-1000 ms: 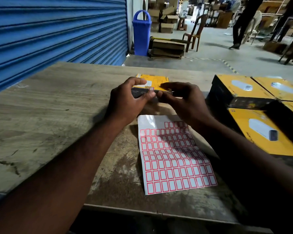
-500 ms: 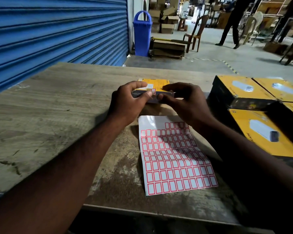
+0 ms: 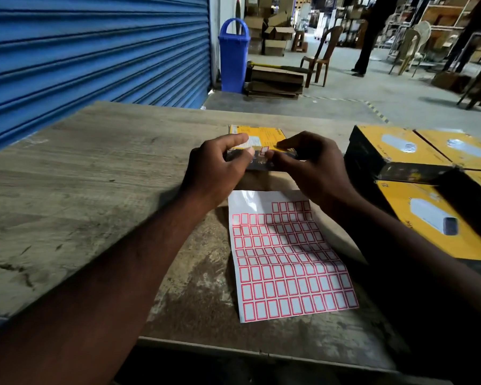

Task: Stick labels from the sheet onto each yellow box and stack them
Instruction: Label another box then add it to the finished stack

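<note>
Wooden desk (image 3: 95, 168) bears a label sheet (image 3: 286, 259) near its front edge; beyond it, left grip (image 3: 217, 168) and right grip (image 3: 311, 165) both curl round one yellow box (image 3: 270, 133).

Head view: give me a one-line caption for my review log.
Left hand and right hand grip a flat yellow cardboard box at the wooden table, a red-bordered label on its near edge.

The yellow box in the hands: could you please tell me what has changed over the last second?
The thumbs have drawn slightly apart, so a red-bordered label now shows on the near edge of the yellow box. The left hand and right hand still hold the box in the same spot; the label sheet and the other yellow boxes have not moved.
</note>
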`<state>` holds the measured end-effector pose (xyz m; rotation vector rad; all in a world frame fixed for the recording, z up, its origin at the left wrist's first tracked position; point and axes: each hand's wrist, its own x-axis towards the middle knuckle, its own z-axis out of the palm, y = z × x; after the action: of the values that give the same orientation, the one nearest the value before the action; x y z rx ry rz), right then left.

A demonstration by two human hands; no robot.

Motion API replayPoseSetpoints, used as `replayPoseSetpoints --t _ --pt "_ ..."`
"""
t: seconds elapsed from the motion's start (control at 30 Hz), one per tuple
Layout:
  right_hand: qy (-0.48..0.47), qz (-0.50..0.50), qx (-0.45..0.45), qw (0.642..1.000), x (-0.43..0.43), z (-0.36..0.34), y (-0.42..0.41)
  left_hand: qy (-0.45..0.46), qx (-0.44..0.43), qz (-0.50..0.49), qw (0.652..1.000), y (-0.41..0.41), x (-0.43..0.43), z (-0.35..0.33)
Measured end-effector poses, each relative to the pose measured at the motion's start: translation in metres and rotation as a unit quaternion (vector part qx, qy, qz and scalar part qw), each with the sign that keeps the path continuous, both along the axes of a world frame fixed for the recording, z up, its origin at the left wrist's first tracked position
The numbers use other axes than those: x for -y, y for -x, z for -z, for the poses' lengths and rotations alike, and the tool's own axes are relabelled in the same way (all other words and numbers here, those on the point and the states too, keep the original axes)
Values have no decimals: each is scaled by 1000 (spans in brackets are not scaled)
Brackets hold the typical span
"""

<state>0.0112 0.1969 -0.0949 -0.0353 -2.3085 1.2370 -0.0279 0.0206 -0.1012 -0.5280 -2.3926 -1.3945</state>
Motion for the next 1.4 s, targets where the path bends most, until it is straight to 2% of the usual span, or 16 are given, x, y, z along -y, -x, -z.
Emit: replayPoseSetpoints --t 0.33,0.77,0.83,0.87,0.93,1.07,1.2,1.4 --pt "-8 -20 10 1000 2 0 1 -10 -44 -41 998 -1 -3 2" --pt "-24 35 -12 999 4 -2 -3 -17 -65 8 998 3 -2 2" --pt "22 27 4 999 6 -5 -5 -17 -68 12 997 3 -1 3" --pt "88 3 21 996 7 -6 -6 -17 -68 17 997 3 -1 4" --pt "237 -66 60 967 6 -9 -11 -19 -68 30 997 3 -1 4" --pt "370 -121 105 915 -2 -15 -15 -31 -66 65 995 0 -3 4" --pt "402 -156 138 892 -7 -17 -14 -26 -68 96 993 -4 -6 5" --pt "450 -103 204 863 -7 -15 -12 -14 -69 106 992 -8 -11 4"
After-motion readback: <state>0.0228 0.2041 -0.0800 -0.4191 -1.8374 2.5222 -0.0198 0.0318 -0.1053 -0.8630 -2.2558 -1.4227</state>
